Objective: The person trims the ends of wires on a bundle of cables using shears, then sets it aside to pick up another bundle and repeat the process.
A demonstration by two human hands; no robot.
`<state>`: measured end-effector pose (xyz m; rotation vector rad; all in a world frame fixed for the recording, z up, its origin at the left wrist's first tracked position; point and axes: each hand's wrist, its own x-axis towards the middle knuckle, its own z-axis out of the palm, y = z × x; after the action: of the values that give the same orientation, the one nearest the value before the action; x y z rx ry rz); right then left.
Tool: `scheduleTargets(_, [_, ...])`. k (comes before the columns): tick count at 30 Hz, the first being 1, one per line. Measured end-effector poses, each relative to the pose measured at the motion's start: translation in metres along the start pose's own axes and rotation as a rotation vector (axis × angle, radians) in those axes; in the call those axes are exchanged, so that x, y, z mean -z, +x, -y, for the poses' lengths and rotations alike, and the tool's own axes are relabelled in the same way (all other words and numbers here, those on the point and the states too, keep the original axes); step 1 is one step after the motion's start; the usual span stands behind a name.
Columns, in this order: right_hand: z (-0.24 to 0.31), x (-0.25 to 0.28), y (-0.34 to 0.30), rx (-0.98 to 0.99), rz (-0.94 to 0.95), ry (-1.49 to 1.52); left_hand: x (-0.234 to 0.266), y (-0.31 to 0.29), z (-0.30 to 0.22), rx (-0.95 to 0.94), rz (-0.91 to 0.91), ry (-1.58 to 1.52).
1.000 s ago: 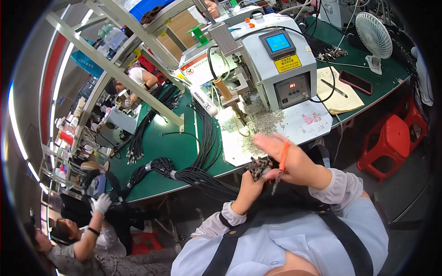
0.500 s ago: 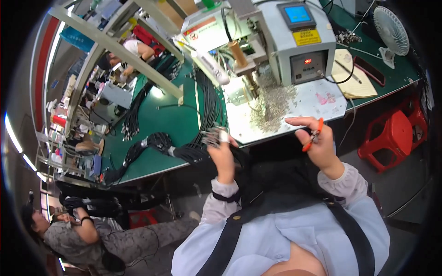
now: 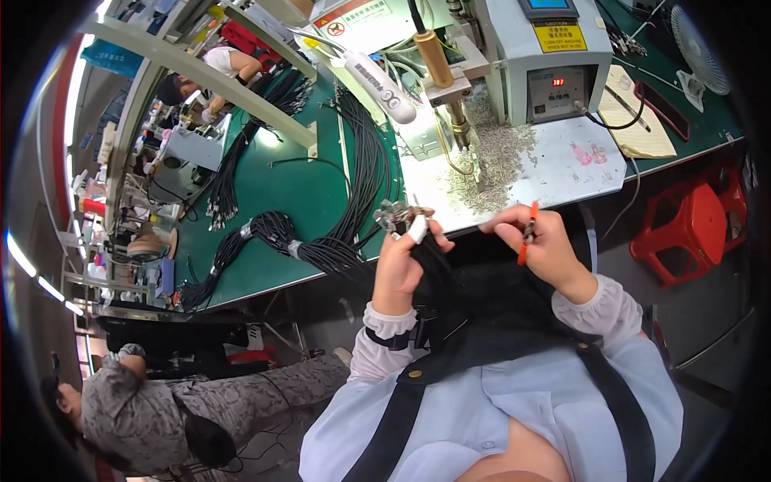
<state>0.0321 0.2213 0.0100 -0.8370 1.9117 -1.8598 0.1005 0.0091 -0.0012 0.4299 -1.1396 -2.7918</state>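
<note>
My left hand [image 3: 395, 277] is closed around a bundle of black cables, whose metal connector ends [image 3: 392, 215] stick up above the fingers. White tape [image 3: 418, 230] wraps one of its digits. Across from it, my right hand [image 3: 550, 255] keeps small orange-handled pliers [image 3: 528, 233] tucked in the palm, with index finger and thumb reaching toward the left hand. A gap separates the two hands. Both are at the bench's front edge, just before a white work plate [image 3: 554, 181] strewn with small metal bits [image 3: 490, 165]. The cables' lower run is lost against my black apron [image 3: 498, 321].
A bench machine with a brass-coloured rod [image 3: 434, 60] and grey control box [image 3: 514, 72] stands behind the plate. Black cable bundles [image 3: 277, 233] lie on the green bench left. Notebook [image 3: 638, 120], phone [image 3: 662, 108] and fan [image 3: 697, 52] are right; red stools [image 3: 691, 229] below. Co-worker [image 3: 136, 410] at left.
My hands have come closer together, the left one lifting and turning the connector ends into clearer view. My view has shifted slightly. The co-worker at lower left has changed arm position.
</note>
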Motion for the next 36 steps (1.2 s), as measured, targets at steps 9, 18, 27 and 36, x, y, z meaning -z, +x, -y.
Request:
scheduleTargets(9, [0.029,-0.004,0.048,0.630,0.540,-0.604,-0.048,-0.015,0.018,0.083,-0.085,0.389])
scheduleTargets(18, [0.010,-0.006,0.029,-0.041,0.036,0.297,-0.031,-0.005,0.021,0.062,0.134,0.366])
scheduleTargets(27, [-0.017,-0.006,0.028,0.103,-0.122,-0.083,-0.039,-0.003,0.022,0.078,0.068,0.702])
scheduleTargets(36, [-0.016,-0.006,0.029,-0.462,-0.049,0.217,-0.024,0.002,0.053,-0.548,0.030,0.982])
